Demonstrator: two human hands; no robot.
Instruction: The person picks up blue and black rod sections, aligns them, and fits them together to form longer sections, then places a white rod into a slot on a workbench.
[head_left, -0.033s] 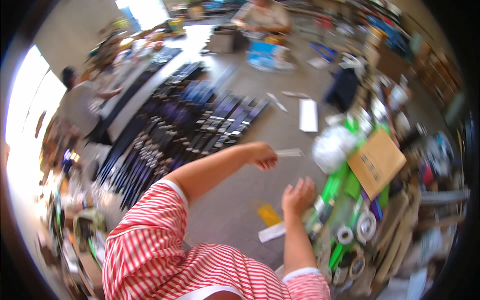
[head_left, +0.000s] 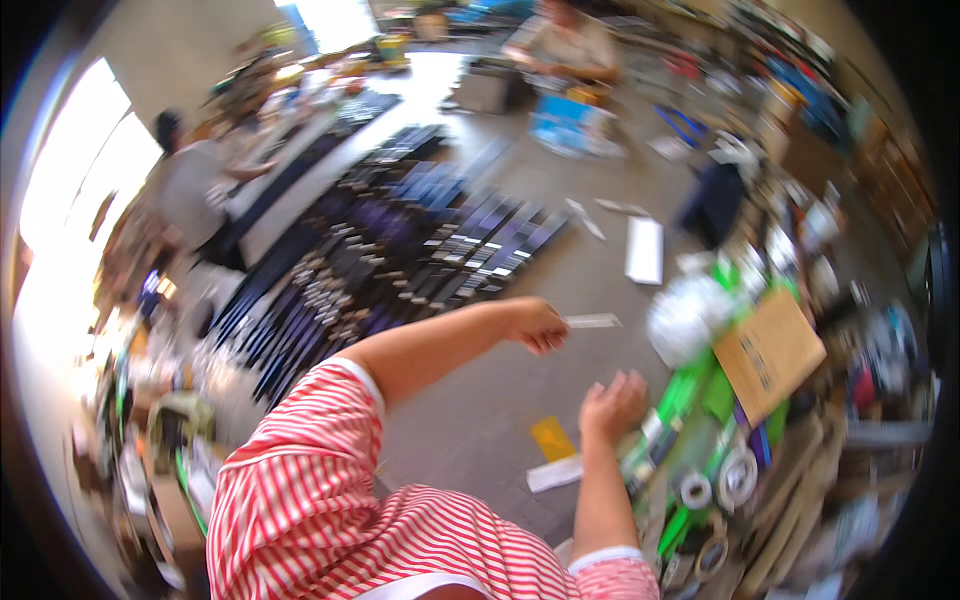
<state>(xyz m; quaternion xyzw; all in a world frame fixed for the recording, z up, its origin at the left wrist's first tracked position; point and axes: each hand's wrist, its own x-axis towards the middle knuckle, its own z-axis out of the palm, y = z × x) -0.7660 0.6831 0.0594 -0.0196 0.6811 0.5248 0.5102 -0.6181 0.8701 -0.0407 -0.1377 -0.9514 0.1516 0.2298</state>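
Observation:
My left hand (head_left: 538, 325) is over the middle of the table, its fingers curled closed. A thin pale strip (head_left: 594, 320) sticks out beside its knuckles; whether the fingers grip it I cannot tell. My right hand (head_left: 612, 405) hovers with fingers stretched and slightly apart, near a pile of green plastic wrapping (head_left: 685, 395). Nothing shows in it. Closer to me, a yellow piece (head_left: 551, 438) and a white strip (head_left: 554, 474) lie on the grey table (head_left: 450, 430). Motion smears the picture somewhat.
Rows of dark, flat strips (head_left: 370, 240) cover the left side. A white card (head_left: 644, 250) lies farther back. On the right are a bundled clear plastic ball (head_left: 690, 320), a brown envelope (head_left: 769, 355) and tape rolls (head_left: 737, 475). Co-workers (head_left: 565, 45) sit behind and stand left.
The whole view has shifted, so the table and its things sit farther right and lower. My hands keep nearly the same pose; the pale strip stays beside my left knuckles.

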